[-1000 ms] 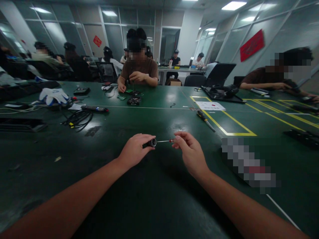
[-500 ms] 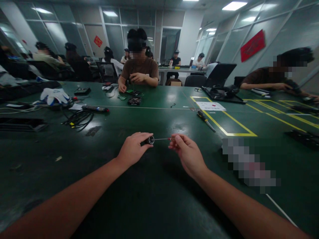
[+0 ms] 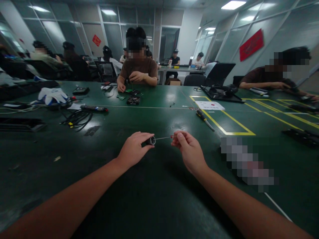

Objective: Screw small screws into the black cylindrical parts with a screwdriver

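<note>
My left hand [image 3: 136, 147] grips a short dark cylindrical part [image 3: 151, 140] between thumb and fingers; its round, silvery-rimmed end faces right and towards me. In my right hand [image 3: 188, 147] is a slim screwdriver [image 3: 163, 138], its handle with a red collar mostly covered by the closed fingers. The thin metal shaft runs left to the cylinder's open end. Whether the tip is inside or only touches it I cannot tell. Both hands are held over the green table [image 3: 149, 205].
A yellow-and-black screwdriver [image 3: 204, 119] lies beyond my right hand, beside a yellow-taped rectangle with a paper [image 3: 210, 105]. A blurred-out object [image 3: 246, 162] lies at right. Black cables [image 3: 78, 119], an electric screwdriver-like tool [image 3: 94, 108] and white gloves [image 3: 53, 95] are at left. A co-worker [image 3: 138, 68] sits opposite.
My right hand has risen slightly, and the screwdriver's shaft now slopes up more towards it. The left hand keeps its hold on the cylinder. The whole view has shifted a little.
</note>
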The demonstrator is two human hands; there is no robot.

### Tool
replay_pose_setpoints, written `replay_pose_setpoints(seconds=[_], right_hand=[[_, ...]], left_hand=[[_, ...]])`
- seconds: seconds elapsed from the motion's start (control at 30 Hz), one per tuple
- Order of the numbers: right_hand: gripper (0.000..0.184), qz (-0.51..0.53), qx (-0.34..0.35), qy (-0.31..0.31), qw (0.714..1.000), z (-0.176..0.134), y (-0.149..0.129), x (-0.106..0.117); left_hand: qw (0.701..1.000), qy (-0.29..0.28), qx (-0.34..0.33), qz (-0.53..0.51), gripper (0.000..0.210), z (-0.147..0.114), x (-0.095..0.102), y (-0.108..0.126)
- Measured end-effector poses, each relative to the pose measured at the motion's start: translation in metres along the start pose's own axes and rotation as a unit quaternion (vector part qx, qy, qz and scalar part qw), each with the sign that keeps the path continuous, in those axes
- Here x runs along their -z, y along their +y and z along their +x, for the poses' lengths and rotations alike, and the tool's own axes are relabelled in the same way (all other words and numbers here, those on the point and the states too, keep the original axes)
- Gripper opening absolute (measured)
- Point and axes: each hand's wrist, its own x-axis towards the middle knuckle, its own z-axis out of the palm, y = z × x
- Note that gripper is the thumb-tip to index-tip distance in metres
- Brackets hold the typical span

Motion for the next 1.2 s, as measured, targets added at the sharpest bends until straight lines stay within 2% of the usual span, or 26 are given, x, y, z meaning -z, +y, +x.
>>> replay_pose_setpoints(seconds=[0.2,0.4,0.5,0.6,0.87,1.03,1.2], right_hand=[[0.024,-0.069,0.038,-0.039,0.996,-0.003,-0.004,0.002],[0.026,-0.046,0.026,-0.094,0.994,-0.008,-0.009,0.000],[0.041,-0.115,0.033,-0.073,0.990,-0.010,-0.010,-0.003],[0.034,-0.149,0.027,-0.039,0.988,-0.011,-0.012,-0.004],[0.029,-0.052,-0.003,0.013,0.999,-0.007,-0.008,-0.007],[0.035,-0.001,-0.006,0.022,1.000,-0.004,-0.006,-0.006],[0.034,-0.048,0.043,-0.011,0.998,-0.007,-0.006,-0.002]], left_hand=[[1.000,-0.007,-0.002,0.009,0.041,0.000,0.001,-0.001],[1.000,-0.010,0.006,0.016,0.041,0.001,0.001,-0.004],[1.000,-0.012,0.003,0.014,0.041,0.001,0.000,-0.003],[1.000,-0.011,0.000,0.007,0.042,0.000,-0.001,-0.003],[1.000,-0.006,0.004,0.002,0.043,-0.002,-0.002,-0.005],[1.000,-0.011,-0.009,-0.020,0.042,-0.002,-0.003,-0.005],[0.998,-0.033,0.014,-0.060,0.041,-0.001,-0.006,-0.005]])
